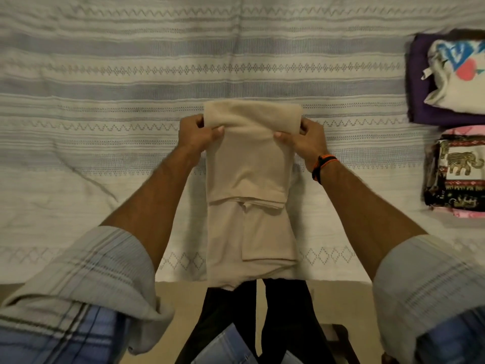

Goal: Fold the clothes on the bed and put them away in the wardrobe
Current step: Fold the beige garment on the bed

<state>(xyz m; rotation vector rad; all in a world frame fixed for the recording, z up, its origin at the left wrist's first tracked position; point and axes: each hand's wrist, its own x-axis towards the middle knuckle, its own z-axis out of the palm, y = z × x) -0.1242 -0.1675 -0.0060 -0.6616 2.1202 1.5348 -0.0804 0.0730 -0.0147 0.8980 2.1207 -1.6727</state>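
On the striped bedspread (105, 82), near the front edge of the bed, a beige garment (249, 219) is laid out lengthwise and is mid-fold: its far end is pinched at both corners, by the left hand (195, 134) on one side and the right hand (305, 140) on the other. Looks like the folded end needs to be brought toward the near hem, edges kept lined up. Two folded stacks (454, 82) (456, 174) are parked off to the right, so the wardrobe part isn't started yet, probably.
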